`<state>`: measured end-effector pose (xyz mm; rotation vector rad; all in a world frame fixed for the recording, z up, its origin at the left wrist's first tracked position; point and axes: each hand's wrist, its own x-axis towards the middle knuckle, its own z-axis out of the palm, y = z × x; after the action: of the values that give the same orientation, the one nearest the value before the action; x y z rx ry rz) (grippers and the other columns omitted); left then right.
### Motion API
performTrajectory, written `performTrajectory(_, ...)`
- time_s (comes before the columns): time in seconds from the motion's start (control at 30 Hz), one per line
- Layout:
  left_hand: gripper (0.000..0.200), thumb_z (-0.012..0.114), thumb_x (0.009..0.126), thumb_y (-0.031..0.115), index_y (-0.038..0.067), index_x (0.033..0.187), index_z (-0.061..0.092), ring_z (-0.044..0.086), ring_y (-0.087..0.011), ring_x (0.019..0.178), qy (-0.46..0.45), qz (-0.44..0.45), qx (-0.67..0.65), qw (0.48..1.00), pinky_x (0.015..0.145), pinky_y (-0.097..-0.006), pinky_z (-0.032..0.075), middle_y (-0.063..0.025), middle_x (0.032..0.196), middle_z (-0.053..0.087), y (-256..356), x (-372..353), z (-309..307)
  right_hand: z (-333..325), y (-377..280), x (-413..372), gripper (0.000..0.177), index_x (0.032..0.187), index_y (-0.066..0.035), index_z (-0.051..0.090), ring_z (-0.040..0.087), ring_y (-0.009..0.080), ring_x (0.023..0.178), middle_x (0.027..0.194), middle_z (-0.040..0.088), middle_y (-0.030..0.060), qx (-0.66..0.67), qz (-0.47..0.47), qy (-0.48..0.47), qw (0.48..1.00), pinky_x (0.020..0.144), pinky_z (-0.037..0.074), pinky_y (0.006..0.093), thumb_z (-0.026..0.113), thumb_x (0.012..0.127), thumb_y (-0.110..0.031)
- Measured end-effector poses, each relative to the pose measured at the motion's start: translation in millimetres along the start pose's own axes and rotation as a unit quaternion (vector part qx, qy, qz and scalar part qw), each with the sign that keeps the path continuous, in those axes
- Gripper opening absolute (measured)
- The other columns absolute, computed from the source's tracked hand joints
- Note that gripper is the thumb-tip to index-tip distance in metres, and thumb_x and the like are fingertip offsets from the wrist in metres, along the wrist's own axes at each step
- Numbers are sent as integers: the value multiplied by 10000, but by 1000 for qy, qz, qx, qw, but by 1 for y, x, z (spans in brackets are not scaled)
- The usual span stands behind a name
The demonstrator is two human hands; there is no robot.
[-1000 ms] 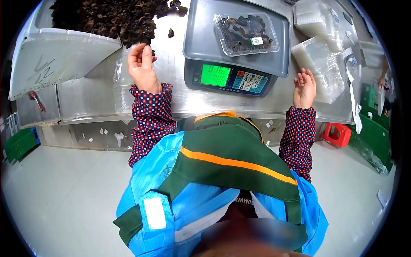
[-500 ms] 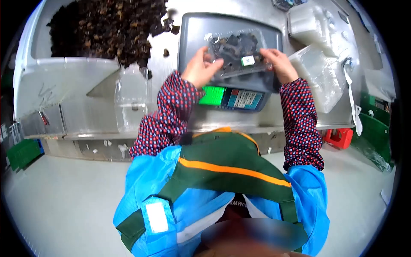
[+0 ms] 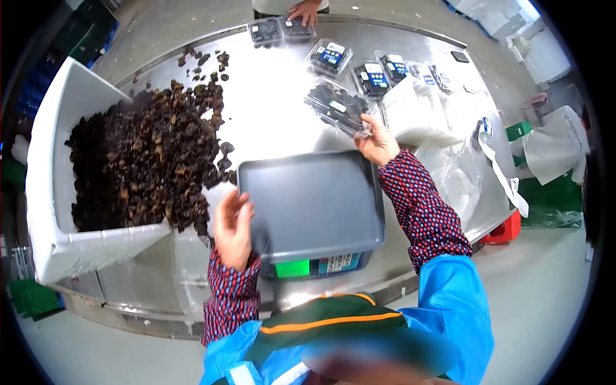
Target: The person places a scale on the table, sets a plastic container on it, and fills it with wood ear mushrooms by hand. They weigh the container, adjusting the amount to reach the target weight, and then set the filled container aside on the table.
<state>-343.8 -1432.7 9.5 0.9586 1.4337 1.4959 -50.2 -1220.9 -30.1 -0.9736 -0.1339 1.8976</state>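
Observation:
My right hand [image 3: 377,141] grips the near right corner of a clear plastic box [image 3: 339,106] of dark pieces with a small white label. It holds the box over the table, beyond the scale. Beside the scale's left edge is my left hand [image 3: 232,228], slightly blurred, fingers and thumb apart, holding nothing. The scale [image 3: 313,205] has a bare grey tray and a lit green display [image 3: 292,268]. Left of it lies a large heap of dark brown pieces [image 3: 154,147], resembling wood ear fungus, spilling from a white foam box [image 3: 48,212] on its side.
Several filled, labelled boxes [image 3: 371,79] stand at the back right. Stacked clear plastic containers [image 3: 414,112] and a plastic bag [image 3: 452,170] lie right of the scale. Across the table, another person's hand [image 3: 305,11] touches a filled box. A white strip [image 3: 504,173] hangs over the right edge.
The filled box has left the scale's tray and moved forward in my right hand. My left hand has let go of it and moved left. The view has tilted up, showing the far table.

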Motion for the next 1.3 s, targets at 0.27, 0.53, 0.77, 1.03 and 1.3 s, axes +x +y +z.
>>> performTrajectory(0.27, 264, 532, 871, 74, -8, 1115, 476, 540, -113, 788, 225, -111, 87, 964, 673, -245, 465, -73, 942, 576, -85, -76, -109, 0, 11, 109, 429, 1229, 41, 276, 423, 424, 1126, 1216, 379, 289, -32, 100, 155, 982, 862, 472, 484, 455, 857, -75)
performTrajectory(0.53, 299, 503, 808, 79, -18, 1091, 494, 504, -325, 945, 100, -44, 505, 856, 832, -390, 405, -198, 1029, 527, -168, -232, -136, -32, -49, 168, 255, 1031, -24, 517, 553, 240, 770, 884, 528, 109, -252, -31, 253, 934, 668, 519, 368, 562, 825, -167)
performTrajectory(0.77, 345, 527, 719, 137, 28, 1046, 534, 488, -351, 968, 102, -75, 611, 782, 867, -447, 362, -166, 1046, 520, -175, -231, -88, -79, -77, 249, 605, 1229, -4, 423, 556, 286, 860, 1162, 476, 156, -147, -105, 346, 921, 706, 509, 347, 664, 765, -309)
performTrajectory(1.03, 358, 524, 696, 126, 54, 1047, 542, 474, -351, 987, 85, -70, 606, 787, 868, -452, 352, -173, 1067, 505, -165, -226, -88, -42, -99, 153, 213, 921, -69, 523, 536, 172, 677, 831, 587, 56, 19, -153, 78, 985, 559, 472, 275, 631, 749, -133)
performTrajectory(1.3, 286, 518, 703, 104, 97, 981, 583, 492, -319, 948, 92, -18, 587, 804, 835, -436, 365, -129, 1011, 530, -167, -232, -90, -18, 24, -97, 111, 882, -44, 526, 592, 174, 650, 728, 580, 50, -94, 91, 18, 991, 576, 536, 298, 569, 829, -132)
